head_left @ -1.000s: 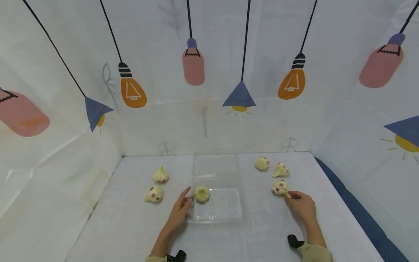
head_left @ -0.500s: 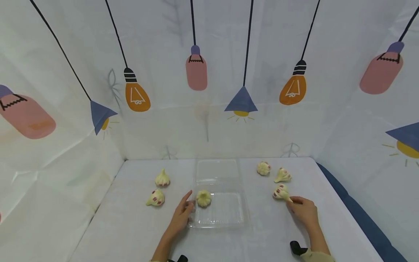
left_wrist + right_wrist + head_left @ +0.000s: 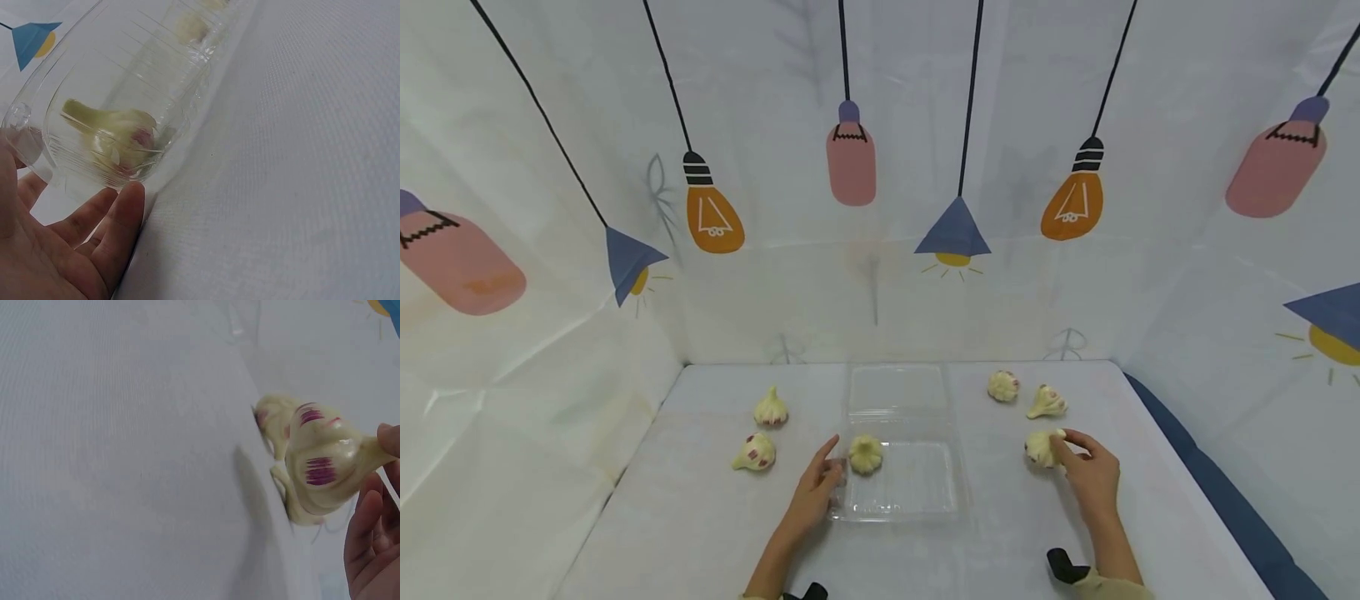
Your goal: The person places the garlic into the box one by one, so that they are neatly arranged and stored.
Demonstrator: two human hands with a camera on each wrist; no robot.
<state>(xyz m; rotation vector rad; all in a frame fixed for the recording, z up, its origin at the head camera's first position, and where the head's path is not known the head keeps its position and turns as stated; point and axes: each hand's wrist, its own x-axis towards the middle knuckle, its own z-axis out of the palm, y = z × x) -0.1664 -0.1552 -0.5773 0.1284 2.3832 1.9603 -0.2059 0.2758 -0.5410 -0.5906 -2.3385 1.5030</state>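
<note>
My right hand [image 3: 1092,479] pinches a garlic bulb [image 3: 322,462] by its stem between thumb and fingertips. In the right wrist view the cream bulb with purple streaks hangs over the table, its shadow beside it. My left hand [image 3: 811,492] rests against the left side of a clear plastic clamshell box [image 3: 910,483], with loosely extended fingers [image 3: 128,206] touching its wall. The box's lid [image 3: 898,390] lies folded back. Inside the box, at its left, sits another garlic bulb [image 3: 866,455], visible through the plastic in the left wrist view.
Two garlic bulbs, one upright [image 3: 771,408] and one on its side [image 3: 755,452], lie left of the box. Two more, a rear bulb [image 3: 1003,386] and a tilted bulb [image 3: 1047,402], lie beyond my right hand. A patterned curtain [image 3: 880,283] borders the white table [image 3: 1007,542].
My right hand has raised the garlic bulb by its stem, turning it stem-up. My left hand stays at the box. The head view has shifted slightly.
</note>
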